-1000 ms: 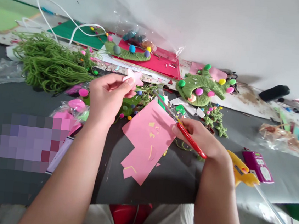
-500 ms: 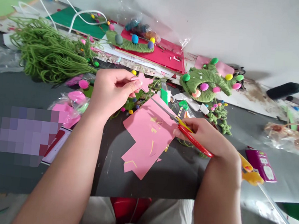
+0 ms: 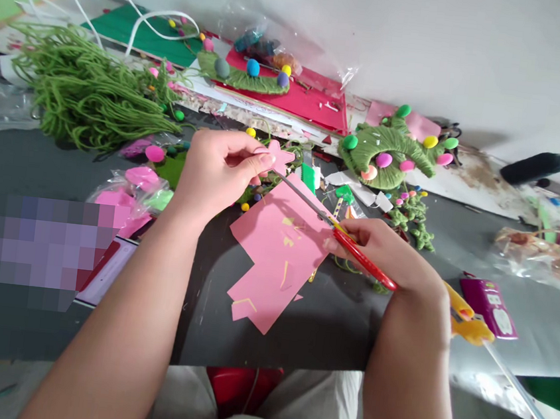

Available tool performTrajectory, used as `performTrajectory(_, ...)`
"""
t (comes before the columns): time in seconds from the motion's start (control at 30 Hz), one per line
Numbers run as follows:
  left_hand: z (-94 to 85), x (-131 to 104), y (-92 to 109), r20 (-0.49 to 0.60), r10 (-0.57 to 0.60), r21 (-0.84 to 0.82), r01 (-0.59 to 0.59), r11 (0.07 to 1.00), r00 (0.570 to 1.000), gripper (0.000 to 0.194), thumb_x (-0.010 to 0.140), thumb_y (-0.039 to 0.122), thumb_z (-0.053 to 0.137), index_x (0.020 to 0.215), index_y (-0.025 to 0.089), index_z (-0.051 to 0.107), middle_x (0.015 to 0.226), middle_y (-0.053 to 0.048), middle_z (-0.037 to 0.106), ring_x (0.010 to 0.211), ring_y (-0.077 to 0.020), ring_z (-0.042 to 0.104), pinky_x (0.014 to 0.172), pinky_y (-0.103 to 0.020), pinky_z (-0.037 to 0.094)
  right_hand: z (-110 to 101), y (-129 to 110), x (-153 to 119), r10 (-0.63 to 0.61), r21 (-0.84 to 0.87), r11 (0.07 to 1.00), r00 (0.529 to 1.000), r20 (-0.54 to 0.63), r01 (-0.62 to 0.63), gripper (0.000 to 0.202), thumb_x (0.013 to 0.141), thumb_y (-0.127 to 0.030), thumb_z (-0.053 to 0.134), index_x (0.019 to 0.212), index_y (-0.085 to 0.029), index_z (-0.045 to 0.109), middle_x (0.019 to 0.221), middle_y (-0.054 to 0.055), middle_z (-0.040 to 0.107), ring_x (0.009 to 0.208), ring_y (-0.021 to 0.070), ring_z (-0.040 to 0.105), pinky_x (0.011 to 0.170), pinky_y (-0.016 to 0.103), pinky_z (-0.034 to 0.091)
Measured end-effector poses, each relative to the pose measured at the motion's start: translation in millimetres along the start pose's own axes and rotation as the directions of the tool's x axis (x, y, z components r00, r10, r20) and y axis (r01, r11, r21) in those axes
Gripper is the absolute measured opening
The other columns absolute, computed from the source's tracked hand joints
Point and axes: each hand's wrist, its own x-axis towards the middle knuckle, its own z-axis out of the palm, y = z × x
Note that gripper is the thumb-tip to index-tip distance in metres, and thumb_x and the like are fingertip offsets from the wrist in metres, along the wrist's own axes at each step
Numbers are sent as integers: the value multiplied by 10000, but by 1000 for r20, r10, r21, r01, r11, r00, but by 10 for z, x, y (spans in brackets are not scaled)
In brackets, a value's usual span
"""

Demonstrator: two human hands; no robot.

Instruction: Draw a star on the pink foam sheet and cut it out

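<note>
Between the thumb and fingers of my left hand is a small pink paper star. My right hand is closed around the red and yellow handles of a pair of scissors. Their blades look nearly closed, and the tips reach close to the star's lower edge; I cannot tell whether they touch it. Beneath both hands lies a pink paper sheet with a notched outline, scattered with thin yellow scraps.
Green yarn is heaped at the left. Yarn-wrapped shapes with pompoms lie along the wall. A yellow glue gun and a purple box sit to the right. Plastic-bagged pink pieces lie left of my arm.
My left hand has moved slightly right with the star, bringing it nearer to the scissor tips. The scissor handles have come closer together, and the blades have closed.
</note>
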Motion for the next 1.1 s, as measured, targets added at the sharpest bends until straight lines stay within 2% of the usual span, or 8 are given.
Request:
performTrajectory(0.13,17,-4,7,-7,-9,-20,8,1000,1000,113,861,274,827,757,254,789,634,11,695,518,-141,646,508,-281,552,4,0,14,-7,-8,1000,1000,-1,7,564,863,-622,777,676,-201,452,673,-45,303,618,105,272,520,263,217)
performTrajectory(0.27,23,-7,31,-5,-27,-30,27,999,1000,113,862,233,820,754,257,800,631,11,697,525,-139,653,514,-273,556,2,0,17,-8,-23,1000,1000,-8,8,585,850,-675,759,675,-206,455,670,-42,310,615,111,283,516,268,213)
performTrajectory(0.67,27,-2,35,8,-32,-32,32,999,999,121,858,239,823,743,264,795,623,14,696,511,-133,633,505,-274,538,0,25,9,61,1,998,998,6,-61,561,818,-680,790,707,-205,513,675,-46,372,619,112,304,509,268,231)
performTrajectory(1.1,26,0,46,16,-41,-37,42,998,999,131,855,248,822,729,249,784,603,18,677,502,-134,627,503,-265,545,-8,33,15,57,-2,998,998,2,-57,550,802,-691,795,715,-207,547,672,-42,390,611,115,316,504,267,241)
